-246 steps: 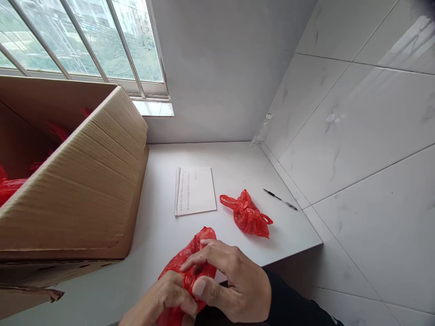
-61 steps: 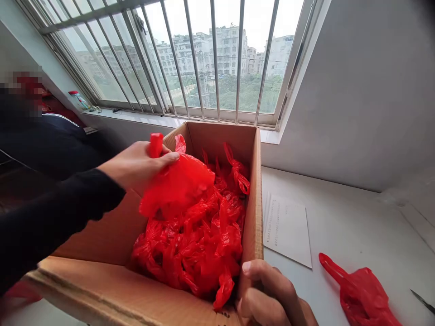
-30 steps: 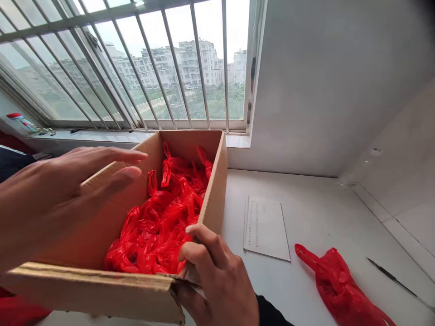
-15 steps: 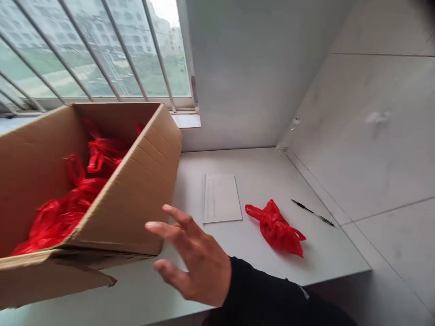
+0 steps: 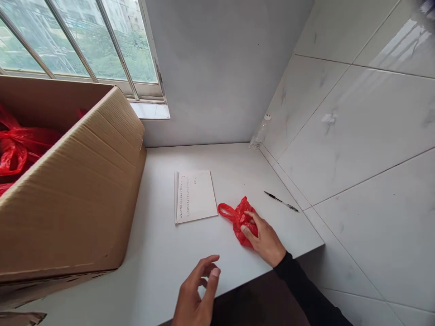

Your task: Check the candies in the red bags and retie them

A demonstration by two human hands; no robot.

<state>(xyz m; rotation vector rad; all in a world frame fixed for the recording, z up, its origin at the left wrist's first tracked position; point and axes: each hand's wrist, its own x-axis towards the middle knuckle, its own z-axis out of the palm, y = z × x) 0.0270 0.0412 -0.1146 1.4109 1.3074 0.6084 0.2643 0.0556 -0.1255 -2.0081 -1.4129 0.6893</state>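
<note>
My right hand [image 5: 265,239] is on a tied red plastic bag [image 5: 243,217] that lies on the white tabletop. Its thumb and fingers curl over the bag's right side, and whatever is inside the bag stays hidden. Closer to the front edge, my left hand [image 5: 199,292] hovers with nothing in it, thumb and fingers apart. A notebook [image 5: 199,197] with rows of small writing lies just left of the bag. To the bag's right rests a black and clear pen [image 5: 281,201].
A large open cardboard box [image 5: 78,194] fills the left side, with several red plastic bags [image 5: 23,145] inside. A clear bottle [image 5: 260,133] stands in the back corner. Tiled wall [image 5: 360,149] bounds the right, and a barred window [image 5: 102,40] is behind the box.
My right hand has moved from beside the box, rightward onto the red plastic bag. My left hand has come into view at the bottom. The camera view has turned right.
</note>
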